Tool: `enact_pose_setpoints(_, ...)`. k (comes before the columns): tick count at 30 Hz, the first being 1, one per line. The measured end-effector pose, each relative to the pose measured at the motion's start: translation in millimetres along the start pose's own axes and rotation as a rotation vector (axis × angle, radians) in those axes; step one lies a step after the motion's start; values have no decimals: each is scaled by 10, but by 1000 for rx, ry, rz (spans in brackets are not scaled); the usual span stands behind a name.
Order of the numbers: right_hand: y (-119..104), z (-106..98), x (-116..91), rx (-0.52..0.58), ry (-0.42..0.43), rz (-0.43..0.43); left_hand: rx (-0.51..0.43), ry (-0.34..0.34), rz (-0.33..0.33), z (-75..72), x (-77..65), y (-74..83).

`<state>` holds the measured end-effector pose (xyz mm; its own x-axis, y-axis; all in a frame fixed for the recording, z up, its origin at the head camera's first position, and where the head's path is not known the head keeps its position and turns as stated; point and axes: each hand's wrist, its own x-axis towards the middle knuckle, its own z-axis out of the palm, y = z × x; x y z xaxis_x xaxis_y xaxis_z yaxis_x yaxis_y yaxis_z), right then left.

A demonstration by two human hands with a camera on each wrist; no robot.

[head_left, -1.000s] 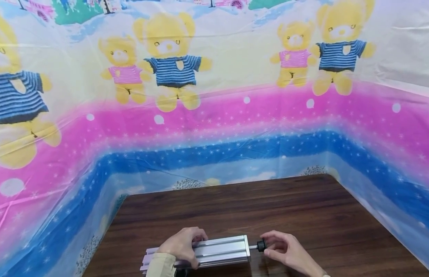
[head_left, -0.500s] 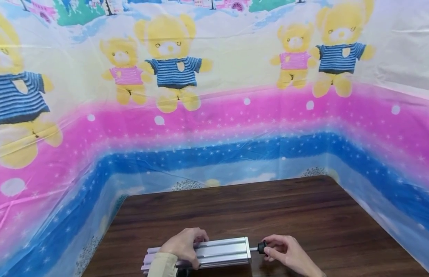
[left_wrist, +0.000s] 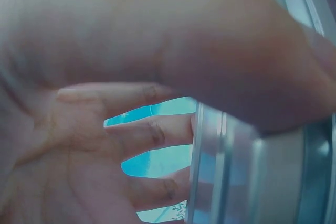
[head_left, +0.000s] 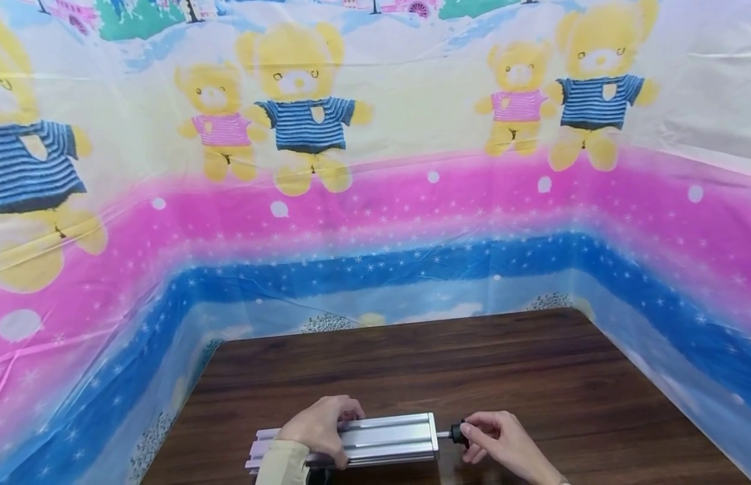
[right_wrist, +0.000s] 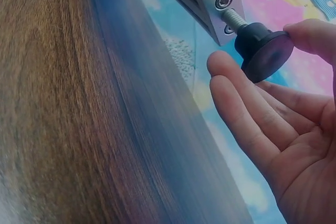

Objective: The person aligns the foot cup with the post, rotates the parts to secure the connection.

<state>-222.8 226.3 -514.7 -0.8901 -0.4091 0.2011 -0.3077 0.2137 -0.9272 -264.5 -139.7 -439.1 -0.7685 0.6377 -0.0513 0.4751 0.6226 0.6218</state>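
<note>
My left hand (head_left: 317, 426) grips a silver slotted aluminium profile (head_left: 390, 438) across its top, thumb on the near side and fingers over the far side. The left wrist view shows the fingers (left_wrist: 157, 132) reaching to the profile's far side. From the end plate (right_wrist: 223, 3) at its right end sticks out a threaded stud (right_wrist: 234, 18) with a round black levelling foot (right_wrist: 268, 59). My right hand (head_left: 508, 444) pinches this foot at the rim. In the right wrist view the thumb (right_wrist: 310, 34) touches the rim, while some fingers extend below it.
Beneath the profile is a dark wood-grain table (head_left: 411, 357). A dark object (head_left: 317, 477), mostly hidden, shows under the left wrist. Around the table hangs a printed cloth (head_left: 375, 202) with teddy bears, meeting its back and side edges.
My right thumb and fingers have closed in on the black foot and shifted round its rim. The profile and my left hand stay nearly where they were.
</note>
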Motion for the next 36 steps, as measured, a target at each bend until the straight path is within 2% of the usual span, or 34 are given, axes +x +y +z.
enact_pose_setpoints(12,3,-35,-15,21,-46,57,-35,-25,-9,-29,-10,-7)
enact_pose_setpoints(19,-11,-18,-38,-23,-6,-7,-33,-18,-10,-27,-15,-28)
enact_pose_setpoints(27,8,-37,-34,-3,-38,-8,-21,-9,-1,-12,-28,-14)
enact_pose_setpoints(36,-8,-39,-19,28,-56,40,-45,-27,-22,-14,-6,-14)
